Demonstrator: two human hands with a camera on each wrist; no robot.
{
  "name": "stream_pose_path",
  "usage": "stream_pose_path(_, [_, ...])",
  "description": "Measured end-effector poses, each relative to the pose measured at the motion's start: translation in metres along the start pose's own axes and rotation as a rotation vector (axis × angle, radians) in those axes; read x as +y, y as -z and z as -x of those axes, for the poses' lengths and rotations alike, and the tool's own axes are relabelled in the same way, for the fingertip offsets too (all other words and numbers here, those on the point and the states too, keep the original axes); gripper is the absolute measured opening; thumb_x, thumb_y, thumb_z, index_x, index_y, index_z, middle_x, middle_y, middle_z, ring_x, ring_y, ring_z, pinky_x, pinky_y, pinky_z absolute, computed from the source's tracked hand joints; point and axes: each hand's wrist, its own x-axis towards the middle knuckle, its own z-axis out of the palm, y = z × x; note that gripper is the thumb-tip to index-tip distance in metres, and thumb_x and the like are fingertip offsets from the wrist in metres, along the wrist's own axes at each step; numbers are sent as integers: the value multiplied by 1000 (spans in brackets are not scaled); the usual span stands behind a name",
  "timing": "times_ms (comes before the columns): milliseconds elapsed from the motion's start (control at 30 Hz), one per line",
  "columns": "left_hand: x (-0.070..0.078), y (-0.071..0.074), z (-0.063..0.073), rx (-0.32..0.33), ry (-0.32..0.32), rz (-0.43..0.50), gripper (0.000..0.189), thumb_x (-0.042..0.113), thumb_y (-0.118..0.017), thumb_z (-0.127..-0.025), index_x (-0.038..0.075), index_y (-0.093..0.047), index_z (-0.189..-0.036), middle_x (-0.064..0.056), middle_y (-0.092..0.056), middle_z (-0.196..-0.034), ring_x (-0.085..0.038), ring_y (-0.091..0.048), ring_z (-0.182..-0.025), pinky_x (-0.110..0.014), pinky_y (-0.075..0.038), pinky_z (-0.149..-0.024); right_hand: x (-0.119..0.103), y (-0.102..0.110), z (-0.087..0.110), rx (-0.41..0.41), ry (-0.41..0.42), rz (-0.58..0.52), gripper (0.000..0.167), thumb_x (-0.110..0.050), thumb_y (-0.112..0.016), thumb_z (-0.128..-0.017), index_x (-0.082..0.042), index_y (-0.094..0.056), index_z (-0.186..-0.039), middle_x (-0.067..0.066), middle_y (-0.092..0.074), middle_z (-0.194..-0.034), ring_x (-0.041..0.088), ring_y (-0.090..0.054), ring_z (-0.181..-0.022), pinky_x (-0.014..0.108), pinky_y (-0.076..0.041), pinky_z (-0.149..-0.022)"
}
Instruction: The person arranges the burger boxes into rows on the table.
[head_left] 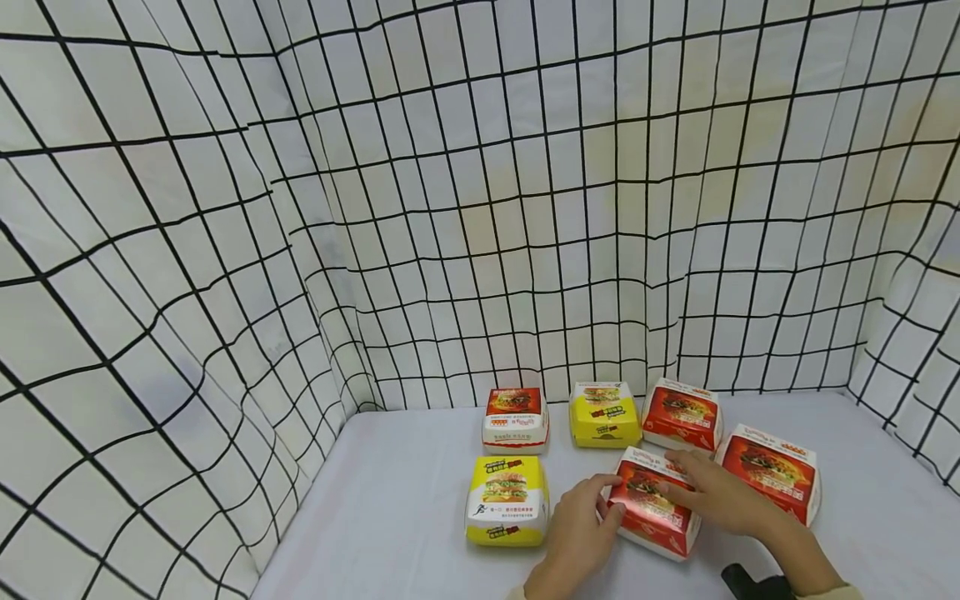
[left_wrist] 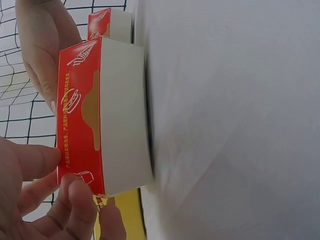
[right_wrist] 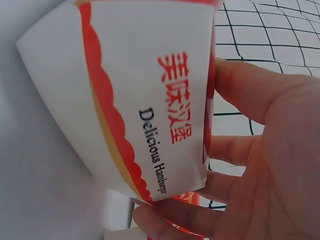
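A red-and-white hamburger box (head_left: 647, 518) sits on the white table between the two hands, turned at an angle. My left hand (head_left: 581, 529) holds its left end; in the left wrist view the thumb presses the top edge of the box (left_wrist: 80, 120) and bent fingers meet the end face. Over the far right side, my right hand (head_left: 723, 496) grips the same box, thumb on top. The right wrist view has the box's side (right_wrist: 145, 100), lettered "Delicious Hamburger", with the right fingers (right_wrist: 185, 212) around its far corner.
A yellow burger box (head_left: 507, 504) stands left of the left hand. Behind are a red box (head_left: 515, 421), a yellow one (head_left: 605, 415) and another red one (head_left: 682, 414). One more red box (head_left: 772, 471) lies beside the right hand. Black-gridded white cloth (head_left: 525, 208) walls the table.
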Motion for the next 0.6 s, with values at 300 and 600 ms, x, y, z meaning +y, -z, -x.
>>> stream_pose_path(300, [4, 0, 0, -9, 67, -36, 39, 33, -74, -93, 34, -65, -132, 10, -52, -89, -3, -44, -66, -20, -37, -59, -1, 1, 2, -31, -33, -20, 78, -51, -65, -96, 3, -45, -148, 25, -56, -143, 40, -56, -126, 67, -47, -99])
stream_pose_path(600, [5, 0, -1, -41, 109, -19, 48, 39, -74, -92, 33, -61, -138, 7, -48, -98, -5, -45, -68, -21, -39, -57, -3, 4, 2, -55, -47, -47, 76, -48, -66, -97, 2, -44, -149, 18, -62, -134, 27, -59, -110, 60, -52, -93])
